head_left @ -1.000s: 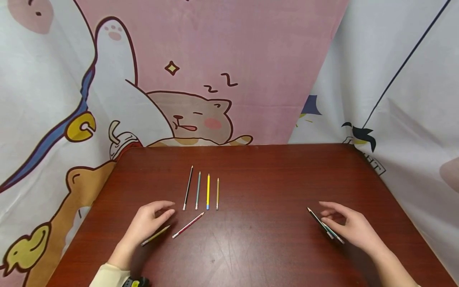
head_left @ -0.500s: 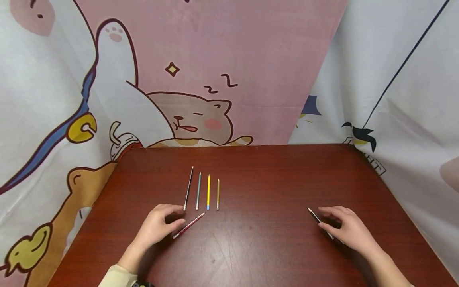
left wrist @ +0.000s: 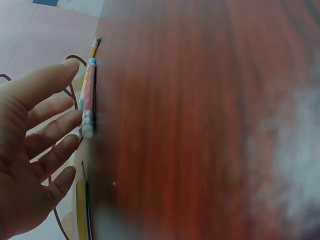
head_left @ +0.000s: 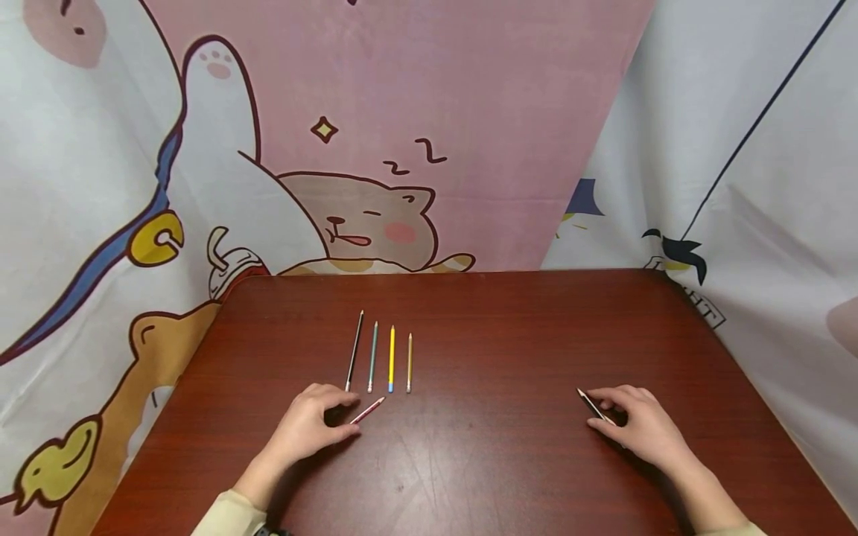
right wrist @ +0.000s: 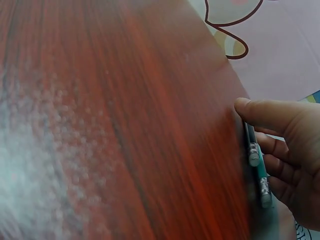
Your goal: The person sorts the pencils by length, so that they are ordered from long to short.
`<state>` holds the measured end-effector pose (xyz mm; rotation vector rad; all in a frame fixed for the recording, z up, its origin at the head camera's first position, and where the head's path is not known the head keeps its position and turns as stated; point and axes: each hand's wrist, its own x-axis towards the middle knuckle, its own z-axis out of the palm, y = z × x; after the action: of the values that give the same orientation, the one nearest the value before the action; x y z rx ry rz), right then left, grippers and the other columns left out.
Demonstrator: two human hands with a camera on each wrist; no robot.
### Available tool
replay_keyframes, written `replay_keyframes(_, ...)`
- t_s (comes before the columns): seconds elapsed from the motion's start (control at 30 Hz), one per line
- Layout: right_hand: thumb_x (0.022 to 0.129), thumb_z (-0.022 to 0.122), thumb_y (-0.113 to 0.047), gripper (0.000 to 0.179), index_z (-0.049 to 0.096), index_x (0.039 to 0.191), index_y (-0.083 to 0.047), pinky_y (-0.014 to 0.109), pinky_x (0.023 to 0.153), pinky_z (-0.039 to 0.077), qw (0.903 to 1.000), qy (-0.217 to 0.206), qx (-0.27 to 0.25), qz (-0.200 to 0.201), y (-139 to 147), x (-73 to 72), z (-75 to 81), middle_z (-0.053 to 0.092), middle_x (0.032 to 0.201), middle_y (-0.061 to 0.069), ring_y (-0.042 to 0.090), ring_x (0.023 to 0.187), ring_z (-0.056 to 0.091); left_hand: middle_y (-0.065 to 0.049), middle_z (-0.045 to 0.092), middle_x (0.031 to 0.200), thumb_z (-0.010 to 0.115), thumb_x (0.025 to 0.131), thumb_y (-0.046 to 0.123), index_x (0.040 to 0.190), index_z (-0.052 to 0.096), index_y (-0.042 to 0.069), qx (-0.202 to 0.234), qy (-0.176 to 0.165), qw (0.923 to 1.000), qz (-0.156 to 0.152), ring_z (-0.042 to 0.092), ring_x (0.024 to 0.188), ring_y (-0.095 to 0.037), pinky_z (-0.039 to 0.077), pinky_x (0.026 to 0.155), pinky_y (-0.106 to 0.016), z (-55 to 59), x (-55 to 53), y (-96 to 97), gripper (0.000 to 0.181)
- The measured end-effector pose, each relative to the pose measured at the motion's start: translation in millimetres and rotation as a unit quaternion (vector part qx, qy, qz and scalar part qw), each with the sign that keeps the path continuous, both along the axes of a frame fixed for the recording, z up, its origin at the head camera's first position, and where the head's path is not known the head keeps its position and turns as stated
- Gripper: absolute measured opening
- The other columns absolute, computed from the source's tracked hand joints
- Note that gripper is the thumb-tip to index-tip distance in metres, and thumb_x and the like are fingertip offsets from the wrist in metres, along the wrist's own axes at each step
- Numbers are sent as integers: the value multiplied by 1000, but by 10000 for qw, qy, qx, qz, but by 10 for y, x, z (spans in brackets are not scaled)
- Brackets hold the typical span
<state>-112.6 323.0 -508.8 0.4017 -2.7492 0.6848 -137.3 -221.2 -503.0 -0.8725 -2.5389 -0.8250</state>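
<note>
My left hand (head_left: 308,424) is over the near end of a red pencil (head_left: 369,409), thumb and forefinger spread on either side. In the left wrist view the fingers are apart, close to the red pencil (left wrist: 88,97), its white eraser toward me. A yellow-and-black pencil (left wrist: 81,210) lies below that hand, hidden in the head view. On the right, my right hand (head_left: 640,424) hovers at a black pencil (head_left: 593,406), thumb and forefinger parted around it. The right wrist view shows the eraser end of a green pencil (right wrist: 263,185) beside the dark one (right wrist: 252,147), near the fingers.
Standing in a row at the left-centre of the brown table (head_left: 496,447) are a black pencil (head_left: 355,350), a teal pencil (head_left: 372,357), a yellow pencil (head_left: 392,357) and a gold pencil (head_left: 410,361). A printed cloth (head_left: 509,134) hangs behind the table.
My left hand has moved right and toward the red pencil, covering the yellow-and-black one. The right hand has moved slightly left and down over the black pencil, hiding the green one.
</note>
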Motion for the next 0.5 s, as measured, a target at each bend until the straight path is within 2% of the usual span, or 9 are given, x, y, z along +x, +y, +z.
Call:
replay_keyframes(0.37,69,89,-15,37,73,103,-17,30,76,35,9999,92,-26,-54,-28,-30,-23,56,80,-17,15,84,50,5,68,91,94,60,21,97,76,11,-148,108,9997,-134,59,86,-16,47,76,-37,-12,-9,41,42)
replay_keyframes(0.5,70,88,-14,35,73,102,-18,30,75,36,9999,113,-26,-57,-39,-40,-36,55,79,-18,14,84,49,5,67,90,93,60,22,95,76,12,-206,64,9997,-97,58,86,-15,47,75,-37,-40,-14,50,40)
